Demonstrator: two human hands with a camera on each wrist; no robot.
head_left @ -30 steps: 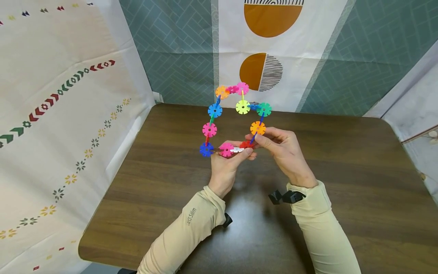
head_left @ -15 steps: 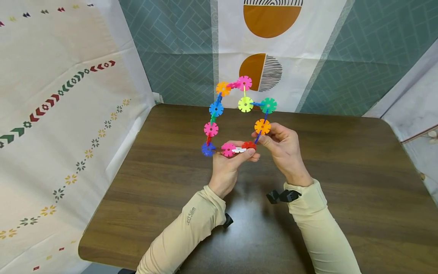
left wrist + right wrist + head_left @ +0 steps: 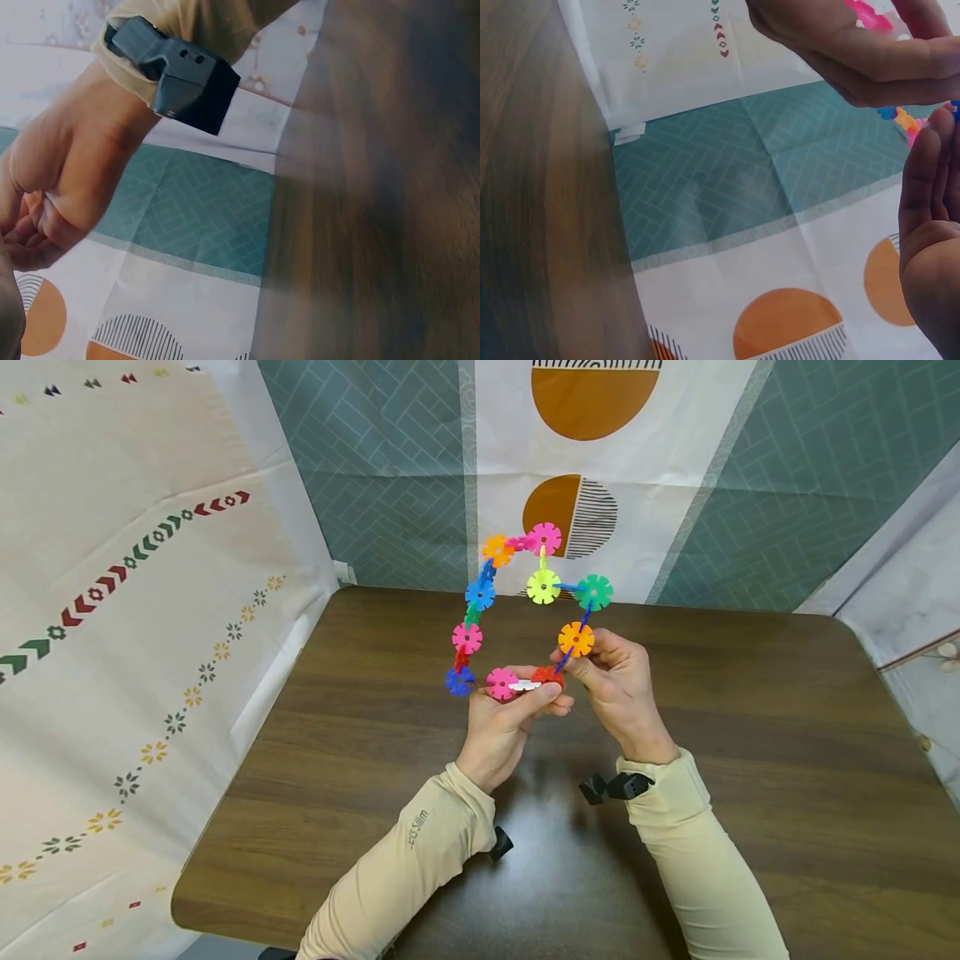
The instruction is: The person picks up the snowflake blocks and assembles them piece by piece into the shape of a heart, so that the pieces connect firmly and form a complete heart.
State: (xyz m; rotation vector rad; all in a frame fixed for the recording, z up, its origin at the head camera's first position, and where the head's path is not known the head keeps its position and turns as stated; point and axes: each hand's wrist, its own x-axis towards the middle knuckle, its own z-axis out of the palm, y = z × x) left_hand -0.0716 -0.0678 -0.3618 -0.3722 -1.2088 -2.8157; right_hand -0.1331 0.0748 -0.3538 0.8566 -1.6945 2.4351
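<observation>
A chain of colourful interlocking snowflake discs, bent into a loop, is held up above the table in the head view. My left hand [image 3: 498, 727] grips its lower side, thumb over the red disc [image 3: 548, 676] beside the white disc [image 3: 524, 686] and pink disc [image 3: 502, 683]. With thumb and fingers, my right hand [image 3: 618, 693] pinches a dark blue disc [image 3: 564, 660] under the orange disc [image 3: 576, 640]. A yellow disc [image 3: 543, 586] and green disc [image 3: 594, 592] sit higher. A blue disc [image 3: 459, 682] marks the lower left corner. In the right wrist view the hands hide most of the chain.
Below the hands lies a dark wooden table [image 3: 360, 760]. Behind it hangs a patterned green and white cloth [image 3: 390, 485], with a white printed cloth [image 3: 187, 635] on the left. Each wrist carries a small black camera [image 3: 617, 787].
The loop has shifted slightly right and its top has risen. Both hands keep their hold; the right hand has edged slightly upward.
</observation>
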